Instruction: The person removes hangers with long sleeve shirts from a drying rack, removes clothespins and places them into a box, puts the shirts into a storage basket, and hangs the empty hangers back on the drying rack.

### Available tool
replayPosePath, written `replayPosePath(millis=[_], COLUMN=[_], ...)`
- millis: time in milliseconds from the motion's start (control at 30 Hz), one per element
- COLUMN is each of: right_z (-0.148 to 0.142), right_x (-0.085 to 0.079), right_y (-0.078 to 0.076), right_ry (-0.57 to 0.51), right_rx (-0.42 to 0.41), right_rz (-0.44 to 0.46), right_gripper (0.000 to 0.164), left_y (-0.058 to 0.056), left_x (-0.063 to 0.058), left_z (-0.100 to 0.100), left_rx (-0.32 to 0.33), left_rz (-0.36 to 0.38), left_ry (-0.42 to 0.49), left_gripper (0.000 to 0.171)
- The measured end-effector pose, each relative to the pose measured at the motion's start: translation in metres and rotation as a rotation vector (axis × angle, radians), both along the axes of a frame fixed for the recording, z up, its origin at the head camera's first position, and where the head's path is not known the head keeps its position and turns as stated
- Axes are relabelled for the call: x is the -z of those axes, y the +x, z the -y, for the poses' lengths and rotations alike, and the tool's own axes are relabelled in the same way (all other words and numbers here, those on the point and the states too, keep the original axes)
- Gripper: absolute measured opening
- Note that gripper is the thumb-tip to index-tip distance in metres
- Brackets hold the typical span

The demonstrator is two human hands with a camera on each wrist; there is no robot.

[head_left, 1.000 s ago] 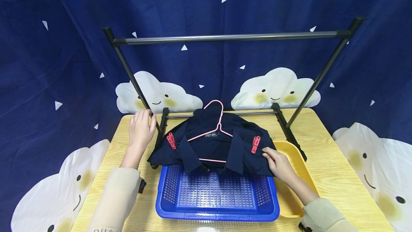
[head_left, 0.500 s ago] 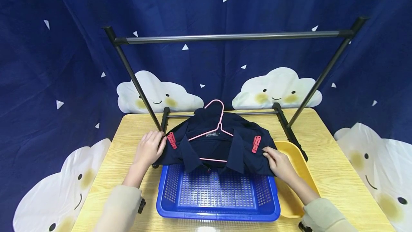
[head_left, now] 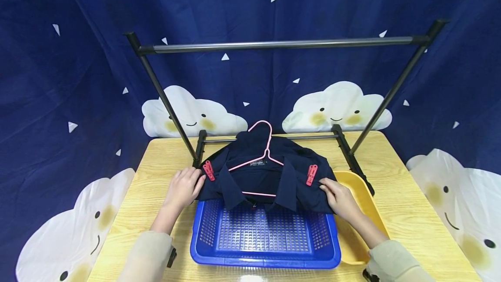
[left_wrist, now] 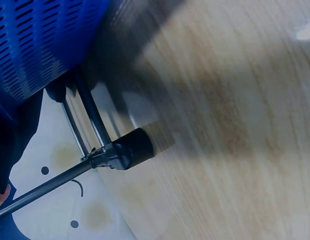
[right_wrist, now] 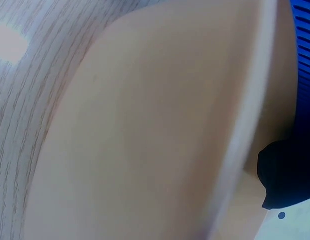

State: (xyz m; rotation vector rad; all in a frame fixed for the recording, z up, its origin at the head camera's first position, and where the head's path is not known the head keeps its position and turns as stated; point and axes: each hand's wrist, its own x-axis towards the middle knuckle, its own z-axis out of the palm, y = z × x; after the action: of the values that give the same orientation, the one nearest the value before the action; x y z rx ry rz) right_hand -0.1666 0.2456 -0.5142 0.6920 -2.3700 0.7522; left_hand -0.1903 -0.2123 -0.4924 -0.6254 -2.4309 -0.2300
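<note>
A dark navy collared shirt [head_left: 305, 156] lies spread across the back of a blue plastic basket [head_left: 262, 260]. On it rests a pink hanger [head_left: 268, 142], its hook pointing away and its lower bar showing inside the neck opening. Two red clothespins, a left clothespin [head_left: 209, 170] and a right clothespin [head_left: 311, 175], sit near the shoulders. My left hand [head_left: 184, 190] grips the shirt's left sleeve, with the fingers partly hidden. At the opposite sleeve, my right hand [head_left: 339, 198] pinches the cloth between thumb and fingers. The left wrist view shows only a fingertip [left_wrist: 2, 196] beside the dark cloth.
A black metal clothes rack stands behind the shirt, its top bar [head_left: 282, 45] high above it. A yellow tray [head_left: 354, 247] lies right of the basket, partly beneath the right arm. All stand on a wooden table [head_left: 415, 212] before a blue cloud-patterned curtain [head_left: 336, 8].
My left hand has come down from beside the rack's left post and taken hold of the shirt's left sleeve, then shifted slightly toward me. My right hand has stayed at its sleeve.
</note>
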Motion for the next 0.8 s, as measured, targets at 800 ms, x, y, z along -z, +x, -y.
replayPosePath(millis=[800], right_z=[0.0005], right_x=[0.0014], right_y=[-0.0013], right_ry=[-0.007], right_rx=[-0.017], right_rz=[-0.073], right_gripper=[0.033], left_y=[0.0073], left_x=[0.0087], left_z=[-0.0003], left_rx=[-0.056], left_rz=[0.088], left_ry=[-0.037], left_gripper=[0.023])
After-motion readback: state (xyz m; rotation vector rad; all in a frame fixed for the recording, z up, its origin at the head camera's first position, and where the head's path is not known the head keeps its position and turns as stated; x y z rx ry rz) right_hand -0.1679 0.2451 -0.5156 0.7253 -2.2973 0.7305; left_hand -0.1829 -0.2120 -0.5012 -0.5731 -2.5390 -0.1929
